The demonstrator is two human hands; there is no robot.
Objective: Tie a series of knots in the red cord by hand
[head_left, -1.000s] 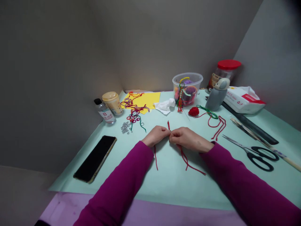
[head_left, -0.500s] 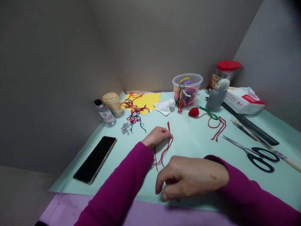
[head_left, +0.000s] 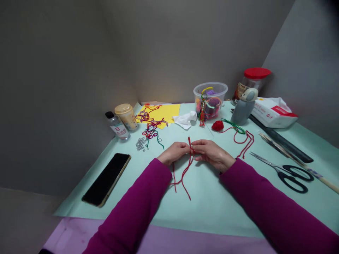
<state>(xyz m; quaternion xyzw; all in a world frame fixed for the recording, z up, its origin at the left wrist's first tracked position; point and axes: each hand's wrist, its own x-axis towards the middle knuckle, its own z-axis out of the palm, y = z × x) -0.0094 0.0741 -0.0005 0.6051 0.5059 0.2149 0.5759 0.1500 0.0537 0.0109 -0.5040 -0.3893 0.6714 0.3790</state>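
My right hand (head_left: 212, 154) has come back in beside my left hand (head_left: 173, 152), and both now pinch the red cord (head_left: 186, 169) between closed fingertips (its loose ends trail down onto the mint-green paper (head_left: 212, 204)) at the middle of my workspace.

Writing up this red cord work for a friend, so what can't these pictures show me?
All in the head view:
- Where the red cord passes at its top: hidden by the left hand and right hand.
- Contents of the clear plastic tub: blurred by its wall.
- Small metal rings: too small to count.
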